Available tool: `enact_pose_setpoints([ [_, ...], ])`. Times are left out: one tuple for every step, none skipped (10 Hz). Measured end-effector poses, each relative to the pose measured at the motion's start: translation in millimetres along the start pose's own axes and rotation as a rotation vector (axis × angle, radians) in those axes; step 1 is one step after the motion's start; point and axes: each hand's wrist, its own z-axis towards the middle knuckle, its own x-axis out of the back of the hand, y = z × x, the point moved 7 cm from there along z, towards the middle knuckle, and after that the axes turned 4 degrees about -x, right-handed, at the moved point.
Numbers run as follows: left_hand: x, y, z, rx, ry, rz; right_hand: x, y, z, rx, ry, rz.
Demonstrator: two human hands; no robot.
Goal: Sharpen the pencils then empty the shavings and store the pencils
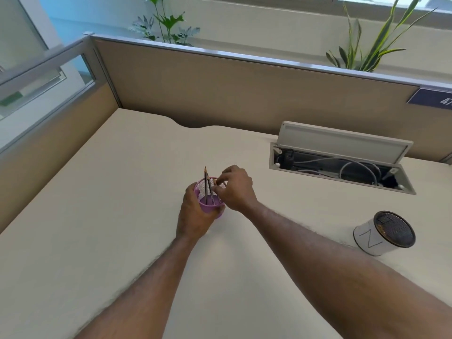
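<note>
Upright, pencils (pixel 206 185) in round mesh cup (pixel 208 208)

Beyond your fingers (pixel 226 171) the pale surface (pixel 110 204) ran to a tan partition (pixel 220 89), with leafy plants (pixel 168 22) behind it. Right of your fingers a cable hatch (pixel 340 143) stood open, grey wires (pixel 354 167) inside. Far left, you had daylit glass panels (pixel 29 33).

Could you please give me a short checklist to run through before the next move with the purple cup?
1. Left hand grips the purple cup: ok.
2. Two pencils stand in it, points up: ok.
3. Right hand at the rim, holding something: cannot tell.
4. No loose pencils lying on the desk: ok.
5. White bin stands apart from the cup: ok.
</note>
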Motion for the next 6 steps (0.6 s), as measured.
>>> enact_pose_setpoints([
  [0, -2, 0, 0.005, -0.008, -0.008, -8, 1, 1, 0.007, -0.023, -0.105],
  [1, -1, -1, 0.003, -0.017, -0.004, -14, 5, 0, -0.024, -0.041, -0.129],
  [0, 1, -1, 0.001, -0.023, -0.001, -16, 6, -1, -0.045, -0.065, -0.109],
  [-2, 5, -1, 0.014, -0.038, 0.005, -15, 3, -2, -0.038, -0.076, -0.111],
  [-2, 5, -1, 0.027, -0.042, 0.009, -9, 3, -4, -0.037, -0.060, -0.093],
  [1, 5, 0, 0.035, -0.043, 0.047, 2, 4, -10, -0.030, -0.022, -0.055],
])
